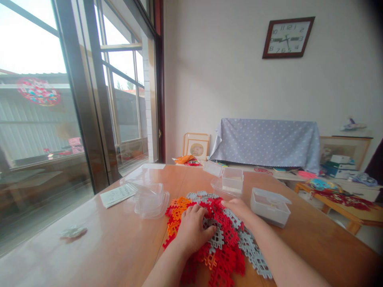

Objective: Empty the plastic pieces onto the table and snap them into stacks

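A heap of flat plastic interlocking pieces [221, 239] in red, grey and orange lies on the wooden table [119, 243] in front of me. My left hand [193, 229] rests palm down on the heap, fingers curled onto a grey piece [217, 238]. My right hand [239, 209] lies on the far right part of the heap, fingers bent over red pieces. Whether either hand actually grips a piece is hidden.
A lidded clear box [271, 206] stands right of the heap. An open clear box [232, 179] stands behind it, with more clear tubs [149, 198] and a paper sheet [117, 195] to the left. A crumpled white scrap [73, 231] lies near the window.
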Action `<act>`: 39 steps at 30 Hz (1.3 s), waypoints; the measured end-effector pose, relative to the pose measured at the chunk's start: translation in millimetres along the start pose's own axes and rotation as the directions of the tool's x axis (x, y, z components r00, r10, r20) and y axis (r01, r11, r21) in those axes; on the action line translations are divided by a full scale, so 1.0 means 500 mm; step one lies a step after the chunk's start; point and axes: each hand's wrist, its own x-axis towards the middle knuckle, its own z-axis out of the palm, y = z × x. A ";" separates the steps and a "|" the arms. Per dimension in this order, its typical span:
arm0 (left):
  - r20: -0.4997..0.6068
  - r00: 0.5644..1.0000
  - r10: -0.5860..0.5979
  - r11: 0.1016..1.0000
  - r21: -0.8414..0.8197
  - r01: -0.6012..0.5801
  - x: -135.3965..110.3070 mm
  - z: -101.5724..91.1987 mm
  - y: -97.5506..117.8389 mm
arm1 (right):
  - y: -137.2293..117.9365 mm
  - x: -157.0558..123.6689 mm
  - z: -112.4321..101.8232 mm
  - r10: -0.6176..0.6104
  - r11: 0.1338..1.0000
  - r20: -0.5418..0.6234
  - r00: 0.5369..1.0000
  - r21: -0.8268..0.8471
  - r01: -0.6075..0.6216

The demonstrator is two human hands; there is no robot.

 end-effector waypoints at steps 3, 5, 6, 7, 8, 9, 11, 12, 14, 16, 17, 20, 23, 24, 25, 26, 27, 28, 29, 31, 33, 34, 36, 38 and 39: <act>-0.028 1.000 -0.009 1.000 -0.022 0.008 0.003 0.004 -0.005 | -0.004 0.006 0.002 0.019 1.000 -0.017 1.000 0.013 -0.018; -0.061 0.998 -0.019 0.999 -0.048 0.016 0.006 0.009 -0.011 | -0.008 0.009 0.003 0.023 1.000 -0.025 0.999 0.016 -0.022; -0.082 0.996 -0.027 0.998 -0.061 0.022 0.008 0.012 -0.015 | -0.010 0.009 0.004 0.023 1.000 -0.027 0.999 0.016 -0.023; -0.104 0.994 -0.036 0.997 -0.074 0.028 0.010 0.016 -0.019 | -0.012 0.010 0.006 0.023 1.000 -0.028 0.999 0.015 -0.022; -0.128 0.991 -0.049 0.996 -0.085 0.038 0.012 0.019 -0.023 | -0.014 0.010 0.008 0.021 1.000 -0.027 0.999 0.014 -0.021; -0.149 0.987 -0.064 0.994 -0.094 0.050 0.014 0.022 -0.027 | -0.016 0.009 0.010 0.018 1.000 -0.024 1.000 0.014 -0.018; -0.179 0.979 -0.103 0.990 -0.109 0.084 0.018 0.026 -0.035 | -0.020 0.006 0.015 0.008 1.000 -0.007 1.000 0.019 -0.008; -0.188 0.974 -0.123 0.988 -0.117 0.102 0.020 0.027 -0.039 | -0.022 0.004 0.018 0.000 1.000 0.006 1.000 0.024 0.000; -0.202 0.967 -0.158 0.983 -0.129 0.134 0.023 0.027 -0.047 | -0.030 -0.001 0.023 -0.024 0.999 0.035 0.999 0.036 0.023; -0.222 0.959 -0.179 0.980 -0.132 0.152 0.025 0.024 -0.054 | -0.041 -0.009 0.026 -0.059 0.997 0.062 0.996 0.044 0.056; -0.236 0.954 -0.183 0.979 -0.129 0.156 0.026 0.022 -0.057 | -0.048 -0.014 0.026 -0.081 0.996 0.073 0.994 0.045 0.078; -0.269 0.946 -0.182 0.981 -0.109 0.158 0.029 0.016 -0.066 | -0.066 -0.028 0.023 -0.161 0.987 0.100 0.982 0.033 0.158; -0.267 0.943 -0.196 0.980 -0.076 0.182 0.029 0.010 -0.075 | -0.068 -0.037 0.014 -0.212 0.976 0.106 0.971 -0.023 0.216; -0.262 0.943 -0.207 0.978 -0.061 0.197 0.029 0.007 -0.078 | -0.063 -0.038 0.009 -0.216 0.973 0.100 0.971 -0.056 0.223; -0.256 0.942 -0.218 0.976 -0.044 0.214 0.028 0.005 -0.080 | -0.056 -0.038 0.004 -0.215 0.970 0.090 0.972 -0.095 0.223; -0.251 0.940 -0.231 0.972 -0.025 0.233 0.028 0.002 -0.083 | -0.048 -0.038 -0.003 -0.210 0.966 0.078 0.975 -0.139 0.219; -0.246 0.936 -0.250 0.966 -0.004 0.257 0.027 -0.001 -0.085 | -0.038 -0.037 -0.011 -0.204 0.959 0.064 0.977 -0.186 0.213; -0.239 0.932 -0.273 0.958 0.020 0.286 0.026 -0.005 -0.086 | -0.030 -0.037 -0.019 -0.200 0.950 0.052 0.978 -0.235 0.206; -0.230 0.926 -0.300 0.947 0.048 0.319 0.025 -0.008 -0.086 | -0.022 -0.038 -0.027 -0.199 0.938 0.039 0.979 -0.283 0.201; -0.217 0.911 -0.352 0.917 0.114 0.382 0.022 -0.016 -0.083 | -0.016 -0.042 -0.040 -0.210 0.906 0.006 0.978 -0.374 0.197; -0.227 0.897 -0.380 0.891 0.168 0.421 0.020 -0.023 -0.076 | -0.025 -0.053 -0.044 -0.242 0.870 -0.034 0.970 -0.450 0.202; -0.236 0.896 -0.375 0.889 0.181 0.420 0.019 -0.025 -0.071 | -0.035 -0.060 -0.040 -0.263 0.854 -0.048 0.964 -0.476 0.209; -0.246 0.907 -0.342 0.906 0.171 0.388 0.019 -0.028 -0.060 | -0.062 -0.081 -0.021 -0.320 0.821 -0.034 0.947 -0.509 0.259; -0.235 0.925 -0.299 0.932 0.135 0.335 0.018 -0.028 -0.052 | -0.092 -0.106 0.011 -0.420 0.755 0.094 0.903 -0.515 0.405; -0.221 0.933 -0.283 0.942 0.119 0.314 0.018 -0.027 -0.049 | -0.105 -0.119 0.030 -0.468 0.715 0.181 0.865 -0.498 0.491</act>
